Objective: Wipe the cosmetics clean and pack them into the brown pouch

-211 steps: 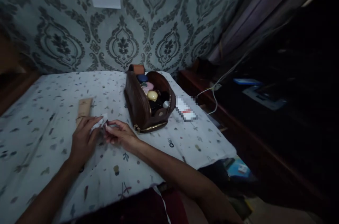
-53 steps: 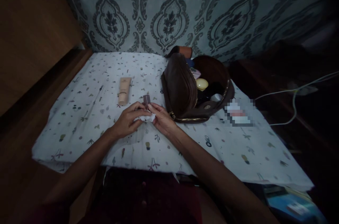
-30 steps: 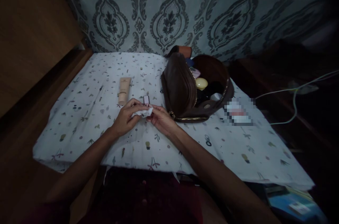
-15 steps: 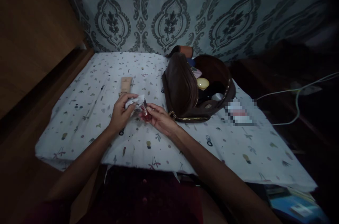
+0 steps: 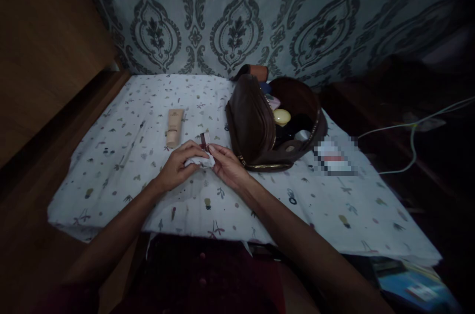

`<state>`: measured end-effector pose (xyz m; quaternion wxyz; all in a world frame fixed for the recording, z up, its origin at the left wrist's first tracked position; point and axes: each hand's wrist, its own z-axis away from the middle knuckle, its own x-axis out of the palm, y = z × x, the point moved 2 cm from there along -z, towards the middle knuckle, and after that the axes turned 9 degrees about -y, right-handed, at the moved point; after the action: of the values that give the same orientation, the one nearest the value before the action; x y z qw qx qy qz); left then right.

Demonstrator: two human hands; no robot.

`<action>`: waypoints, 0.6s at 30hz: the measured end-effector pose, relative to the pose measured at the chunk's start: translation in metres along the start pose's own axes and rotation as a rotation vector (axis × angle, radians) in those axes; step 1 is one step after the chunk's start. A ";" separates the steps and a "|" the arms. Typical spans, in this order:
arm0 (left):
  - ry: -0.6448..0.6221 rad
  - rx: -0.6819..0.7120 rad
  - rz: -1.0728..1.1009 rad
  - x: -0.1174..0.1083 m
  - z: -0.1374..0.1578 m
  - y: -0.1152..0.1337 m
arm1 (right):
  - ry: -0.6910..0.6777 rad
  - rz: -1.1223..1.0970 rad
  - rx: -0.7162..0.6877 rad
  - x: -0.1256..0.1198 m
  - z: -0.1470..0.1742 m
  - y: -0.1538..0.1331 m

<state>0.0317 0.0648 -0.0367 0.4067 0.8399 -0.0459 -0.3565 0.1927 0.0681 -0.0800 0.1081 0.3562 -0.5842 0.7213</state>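
My left hand [image 5: 184, 161] is closed around a crumpled white wipe [image 5: 200, 160] and presses it against a small cosmetic tube [image 5: 205, 140] that looks like lip gloss. The tube's dark, shiny end points up and away from me. Its reddish lower part is mostly hidden behind the wipe and fingers. My right hand [image 5: 227, 163] grips the tube from the right, thumb and fingers pinched on it. Just beyond my left hand lies a beige squeeze tube [image 5: 174, 128], cap end toward me.
An open brown toiletry bag [image 5: 248, 116] stands right of my hands, with a yellow oval item [image 5: 282, 116] and other cosmetics inside. A blurred-out packet [image 5: 336, 157] lies beside it. White cables [image 5: 412, 143] run off right. The patterned cloth [image 5: 122, 165] covers the surface up to the wallpapered wall.
My left hand has moved right and down, bringing the wipe from the tube's top onto its lower part. The beige tube's cap is now uncovered.
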 end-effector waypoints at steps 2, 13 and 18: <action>0.131 -0.050 -0.025 -0.006 -0.001 -0.001 | -0.013 0.014 0.038 0.001 0.002 0.000; 0.012 -0.022 -0.028 0.000 -0.001 -0.001 | 0.019 -0.038 0.010 0.001 0.002 -0.003; -0.104 -0.023 0.050 0.005 0.000 -0.001 | 0.025 -0.055 -0.004 0.001 0.001 -0.005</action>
<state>0.0349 0.0638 -0.0401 0.4220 0.8142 -0.0838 -0.3898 0.1948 0.0684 -0.0756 0.1359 0.3630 -0.5742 0.7212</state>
